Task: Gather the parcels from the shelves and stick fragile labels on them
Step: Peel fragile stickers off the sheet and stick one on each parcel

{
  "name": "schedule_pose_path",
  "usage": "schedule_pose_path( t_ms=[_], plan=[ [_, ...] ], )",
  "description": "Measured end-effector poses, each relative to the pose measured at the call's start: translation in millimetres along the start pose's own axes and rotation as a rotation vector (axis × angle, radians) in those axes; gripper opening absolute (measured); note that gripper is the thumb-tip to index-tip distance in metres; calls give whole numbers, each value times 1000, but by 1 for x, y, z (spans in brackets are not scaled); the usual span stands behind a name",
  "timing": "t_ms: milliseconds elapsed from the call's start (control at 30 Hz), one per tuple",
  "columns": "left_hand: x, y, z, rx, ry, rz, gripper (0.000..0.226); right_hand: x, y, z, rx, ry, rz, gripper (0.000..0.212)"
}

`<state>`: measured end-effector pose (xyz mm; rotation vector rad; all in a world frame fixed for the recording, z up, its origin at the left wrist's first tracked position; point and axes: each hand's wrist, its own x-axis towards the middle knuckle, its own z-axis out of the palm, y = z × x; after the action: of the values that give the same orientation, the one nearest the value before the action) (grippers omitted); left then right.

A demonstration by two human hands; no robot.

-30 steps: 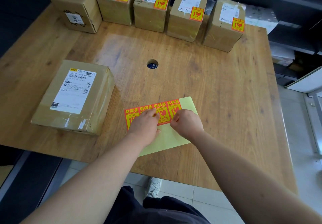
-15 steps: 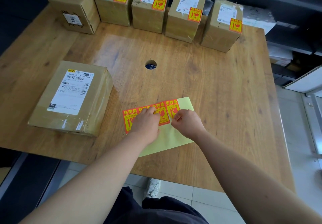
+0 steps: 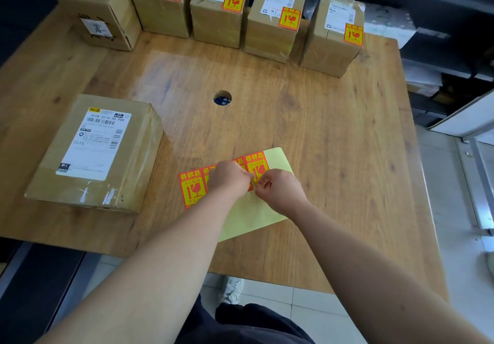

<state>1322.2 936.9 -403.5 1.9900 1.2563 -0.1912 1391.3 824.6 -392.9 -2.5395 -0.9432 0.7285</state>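
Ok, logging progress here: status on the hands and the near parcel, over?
Left hand holds label sheet, right hand pinches end sticker. Near parcel: no fragile sticker. Nothing between sheet and parcel.

Left hand (image 3: 230, 178), right hand (image 3: 280, 191) pinching label sheet (image 3: 248, 218), parcel (image 3: 96, 151) beside

Bare wooden tabletop (image 3: 334, 135) lies open centre and right; a row of five brown cardboard boxes (image 3: 272, 22) walls the far edge, one flat cardboard parcel (image 3: 96, 154) blocks the left.
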Motion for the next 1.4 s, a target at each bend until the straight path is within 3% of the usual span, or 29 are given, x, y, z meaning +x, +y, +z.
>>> schedule_pose_path(
  t_ms=[200, 300, 467, 567, 733, 833, 967, 1133, 1400],
  plan=[
    [-1, 1, 7, 29, 86, -56, 12, 3, 4, -4, 16, -52, -32, 19],
    [-1, -4, 10, 10, 107, -18, 18, 11, 8, -10, 120, -30, -9, 19],
    [-2, -9, 11, 9, 121, 56, 6, 29, 2, -15, 206, -23, 10, 10],
    [-1, -13, 13, -16, 122, 78, 7, 41, -7, -16, 153, -35, 15, 10],
    [-1, -17, 14, -22, 156, 124, 12, 57, -23, -17, 61, -57, 127, 28],
    [-2, -17, 12, -38, 140, 130, 13, 63, -28, -15, 19, -69, 140, 22],
    [1, -24, 7, -98, 117, 211, 15, 62, -27, -16, 76, -78, 142, 18],
    [-2, -30, 5, 3, 122, 326, 41, 55, -21, -18, 162, -58, 133, 14],
    [3, -25, 1, 83, 74, 310, 37, 33, 5, -30, 321, 17, 214, 13]
  ],
)
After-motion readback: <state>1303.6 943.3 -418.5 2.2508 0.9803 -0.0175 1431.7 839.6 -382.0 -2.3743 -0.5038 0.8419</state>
